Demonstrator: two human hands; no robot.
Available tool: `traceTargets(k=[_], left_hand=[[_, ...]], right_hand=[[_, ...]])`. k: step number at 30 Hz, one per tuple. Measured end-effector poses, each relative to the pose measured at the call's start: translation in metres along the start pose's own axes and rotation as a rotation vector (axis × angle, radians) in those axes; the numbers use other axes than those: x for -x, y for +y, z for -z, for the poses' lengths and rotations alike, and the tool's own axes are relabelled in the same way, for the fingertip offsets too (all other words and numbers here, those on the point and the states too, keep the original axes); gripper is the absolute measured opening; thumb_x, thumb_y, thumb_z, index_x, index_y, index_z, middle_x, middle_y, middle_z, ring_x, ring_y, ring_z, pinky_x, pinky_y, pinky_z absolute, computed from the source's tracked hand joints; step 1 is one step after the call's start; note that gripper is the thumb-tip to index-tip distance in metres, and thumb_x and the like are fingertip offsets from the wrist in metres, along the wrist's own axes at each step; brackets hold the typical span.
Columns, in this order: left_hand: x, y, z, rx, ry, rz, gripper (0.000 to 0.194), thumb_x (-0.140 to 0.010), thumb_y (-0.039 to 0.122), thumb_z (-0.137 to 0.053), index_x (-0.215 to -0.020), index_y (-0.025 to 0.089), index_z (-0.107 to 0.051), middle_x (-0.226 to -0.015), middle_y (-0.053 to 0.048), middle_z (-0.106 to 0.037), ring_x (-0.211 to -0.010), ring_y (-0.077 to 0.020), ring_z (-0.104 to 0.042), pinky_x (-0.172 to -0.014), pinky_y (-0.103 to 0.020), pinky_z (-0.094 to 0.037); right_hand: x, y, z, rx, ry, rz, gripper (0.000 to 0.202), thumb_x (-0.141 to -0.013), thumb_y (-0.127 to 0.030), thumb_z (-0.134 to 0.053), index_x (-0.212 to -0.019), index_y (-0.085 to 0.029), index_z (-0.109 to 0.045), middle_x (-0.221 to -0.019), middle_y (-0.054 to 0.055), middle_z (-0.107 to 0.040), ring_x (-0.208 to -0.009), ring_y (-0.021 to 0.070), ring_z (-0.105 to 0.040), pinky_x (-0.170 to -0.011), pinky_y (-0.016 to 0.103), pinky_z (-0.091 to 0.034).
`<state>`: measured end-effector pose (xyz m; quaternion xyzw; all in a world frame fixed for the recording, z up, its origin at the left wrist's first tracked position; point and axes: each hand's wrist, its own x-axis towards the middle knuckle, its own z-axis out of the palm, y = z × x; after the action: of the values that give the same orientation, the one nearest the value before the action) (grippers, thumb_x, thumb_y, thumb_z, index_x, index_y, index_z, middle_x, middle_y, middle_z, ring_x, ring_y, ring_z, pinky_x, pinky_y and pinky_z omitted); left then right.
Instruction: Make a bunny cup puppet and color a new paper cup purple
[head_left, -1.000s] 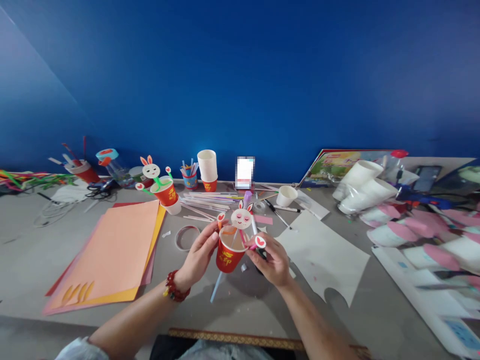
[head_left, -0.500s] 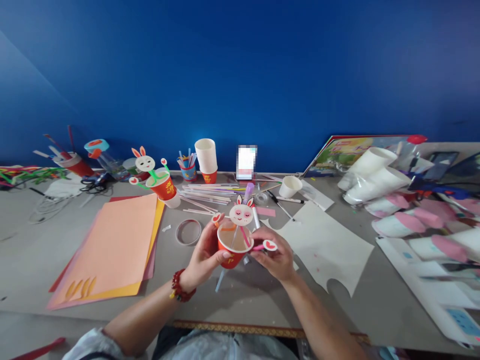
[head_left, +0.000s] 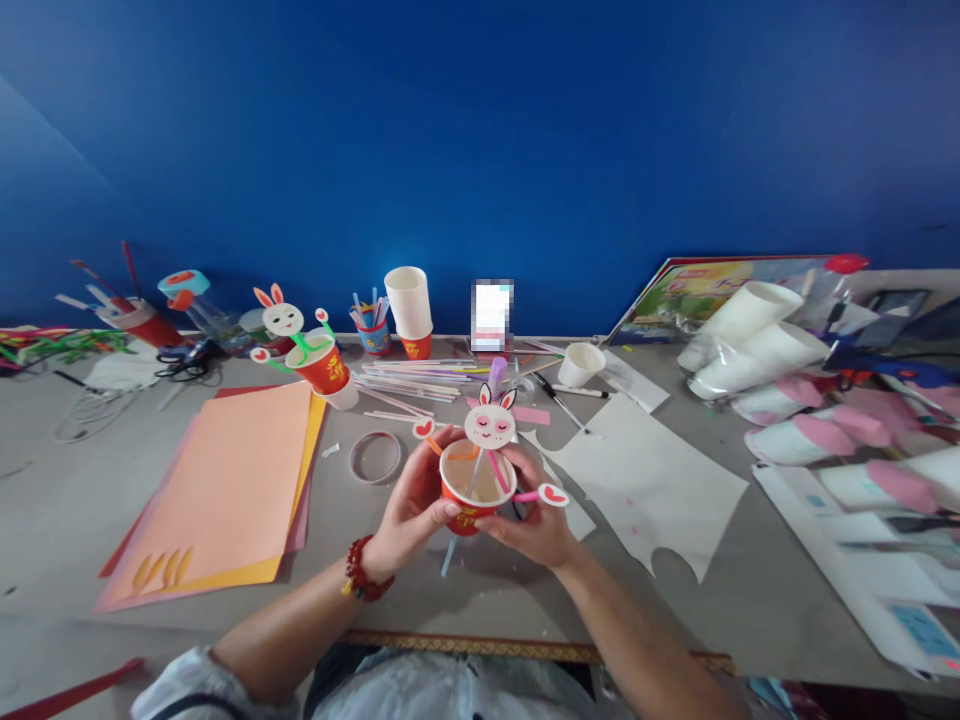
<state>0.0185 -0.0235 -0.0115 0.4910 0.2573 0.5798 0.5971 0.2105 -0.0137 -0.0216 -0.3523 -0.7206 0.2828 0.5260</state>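
Between my two hands is a red paper cup with a white inside. A white paper rabbit head with pink cheeks and closed eyes stands over its rim. An orange straw arm with a heart disc sticks out on the left, and a pink straw arm with a heart disc on the right. A pale straw pokes out below the cup. My left hand wraps the cup's left side, thumb at the front. My right hand grips its right side, thumb on the front, fingers partly hidden behind.
A similar rabbit cup stands at the back left beside loose straws. Coloured paper sheets lie left, near a tape roll. Cut white paper lies right, with stacked white cups behind. A phone leans at the wall.
My right hand has shifted from the pink straw arm onto the cup's side, its thumb now at the front. The cup has moved slightly right, and the camera view has shifted a little.
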Motion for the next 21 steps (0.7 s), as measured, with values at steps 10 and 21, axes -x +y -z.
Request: traceTargets(k=[10, 21], left_hand=[[-0.01, 0.002, 0.006, 0.05, 0.289, 0.075, 0.015, -0.087, 0.034, -0.073, -0.093, 0.02, -0.07, -0.099, -0.003, -0.069, -0.095, -0.0158, -0.064, -0.09, -0.026, -0.051], [-0.004, 0.001, 0.002, 0.115, 0.101, 0.176, 0.03, -0.089, 0.035, -0.07, -0.116, 0.024, -0.067, -0.118, -0.007, -0.069, -0.111, -0.0224, -0.063, -0.1, -0.036, -0.048]], right_hand=[[0.003, 0.005, -0.002, -0.066, -0.022, -0.043, 0.071, -0.077, -0.049, -0.082, -0.137, -0.026, -0.052, -0.13, 0.012, -0.063, -0.116, 0.0306, -0.064, -0.097, 0.043, -0.055], [0.005, 0.011, -0.005, -0.362, -0.002, -0.227, 0.065, -0.082, -0.046, -0.078, -0.141, -0.028, -0.054, -0.133, 0.012, -0.067, -0.122, 0.0326, -0.064, -0.103, 0.048, -0.054]])
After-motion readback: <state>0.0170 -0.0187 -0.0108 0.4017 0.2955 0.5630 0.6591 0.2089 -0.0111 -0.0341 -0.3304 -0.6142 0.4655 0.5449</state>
